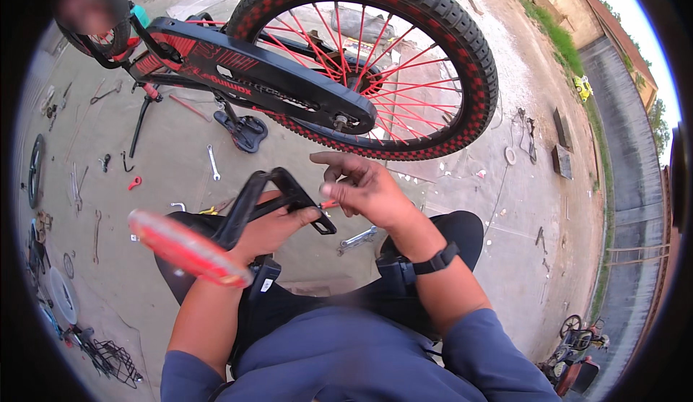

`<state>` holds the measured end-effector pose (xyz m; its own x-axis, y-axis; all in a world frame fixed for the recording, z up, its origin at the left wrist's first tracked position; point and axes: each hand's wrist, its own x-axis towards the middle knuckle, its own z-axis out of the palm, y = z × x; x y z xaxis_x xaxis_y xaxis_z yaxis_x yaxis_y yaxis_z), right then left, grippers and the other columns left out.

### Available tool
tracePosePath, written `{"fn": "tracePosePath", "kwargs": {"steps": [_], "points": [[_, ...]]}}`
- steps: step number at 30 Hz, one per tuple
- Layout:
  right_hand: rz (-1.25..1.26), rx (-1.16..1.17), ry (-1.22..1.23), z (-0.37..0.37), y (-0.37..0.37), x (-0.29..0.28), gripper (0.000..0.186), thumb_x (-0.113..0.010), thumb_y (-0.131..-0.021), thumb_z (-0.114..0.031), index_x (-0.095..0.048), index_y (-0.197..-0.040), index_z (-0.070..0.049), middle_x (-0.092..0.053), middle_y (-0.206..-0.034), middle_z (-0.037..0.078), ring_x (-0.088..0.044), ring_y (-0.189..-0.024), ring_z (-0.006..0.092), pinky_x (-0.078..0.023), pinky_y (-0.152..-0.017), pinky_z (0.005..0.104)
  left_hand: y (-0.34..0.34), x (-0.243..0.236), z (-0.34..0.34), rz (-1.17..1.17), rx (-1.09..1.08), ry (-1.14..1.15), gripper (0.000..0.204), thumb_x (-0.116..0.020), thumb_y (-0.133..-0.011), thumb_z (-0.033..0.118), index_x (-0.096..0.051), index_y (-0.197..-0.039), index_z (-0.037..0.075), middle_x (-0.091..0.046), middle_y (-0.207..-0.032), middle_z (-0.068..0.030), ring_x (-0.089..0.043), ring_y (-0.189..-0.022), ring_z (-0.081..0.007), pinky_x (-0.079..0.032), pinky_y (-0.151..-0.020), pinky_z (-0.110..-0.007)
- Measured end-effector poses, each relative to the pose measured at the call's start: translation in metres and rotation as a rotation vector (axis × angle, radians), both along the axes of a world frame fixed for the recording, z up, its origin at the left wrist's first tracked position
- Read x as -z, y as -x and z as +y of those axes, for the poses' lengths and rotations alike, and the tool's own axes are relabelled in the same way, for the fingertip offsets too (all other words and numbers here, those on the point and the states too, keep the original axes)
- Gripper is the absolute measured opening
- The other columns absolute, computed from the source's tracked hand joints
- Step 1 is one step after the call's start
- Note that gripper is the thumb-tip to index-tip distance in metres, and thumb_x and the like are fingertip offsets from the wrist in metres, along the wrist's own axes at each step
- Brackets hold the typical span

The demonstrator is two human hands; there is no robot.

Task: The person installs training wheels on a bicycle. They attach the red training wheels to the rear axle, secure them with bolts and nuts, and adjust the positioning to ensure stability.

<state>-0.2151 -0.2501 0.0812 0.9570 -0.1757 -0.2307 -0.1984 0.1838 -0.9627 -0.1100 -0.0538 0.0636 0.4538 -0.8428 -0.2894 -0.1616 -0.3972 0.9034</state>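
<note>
My left hand (274,228) grips a black bracket (290,189) with an open frame at its end. A red oblong piece (189,249) with a pale blurred face is joined to the bracket's other end, over my left forearm. Beside the bracket is my right hand (368,189), its index finger pointing left and its other fingers curled toward the thumb. A small red thing (329,204) shows at these curled fingers; what it is I cannot make out. Ahead, a black and red bicycle (238,77) stands upside down, its saddle (247,132) on the floor and its red-spoked wheel (473,88) raised.
A wrench (213,162) and a red ring-shaped part (134,183) lie on the concrete to the left. More wrenches (357,239) lie between my knees. A wire basket (119,362) and bicycle parts line the left side. Metal boxes (561,161) and a wall (624,113) stand right.
</note>
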Motion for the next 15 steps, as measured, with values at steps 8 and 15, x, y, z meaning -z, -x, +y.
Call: {"fn": "tracePosePath", "kwargs": {"steps": [8, 15], "points": [[-0.412, -0.131, 1.066, -0.017, 0.008, -0.059, 0.058, -0.078, -0.076, -0.02, -0.062, -0.131, -0.015, -0.064, -0.091, 0.011, -0.067, -0.073, 0.0297, -0.053, -0.065, 0.0422, -0.013, 0.028, -0.019, 0.937, 0.064, 0.673, 0.05, -0.061, -0.097, 0.039, -0.055, -0.134, 0.007, -0.062, -0.129, -0.0138, -0.062, -0.116, -0.0263, -0.051, -0.099, -0.041], [-0.398, -0.235, 1.306, -0.044, 0.015, -0.048, 0.053, -0.071, -0.081, -0.028, -0.06, -0.13, -0.011, -0.066, -0.084, 0.008, -0.068, -0.07, 0.0281, -0.053, -0.059, 0.0394, -0.019, 0.018, -0.061, -0.295, 0.286, 0.125, 0.032, -0.072, -0.086, 0.036, -0.069, -0.093, 0.005, -0.069, -0.081, -0.0171, -0.067, -0.079, -0.0371, -0.051, -0.072, -0.045]]}}
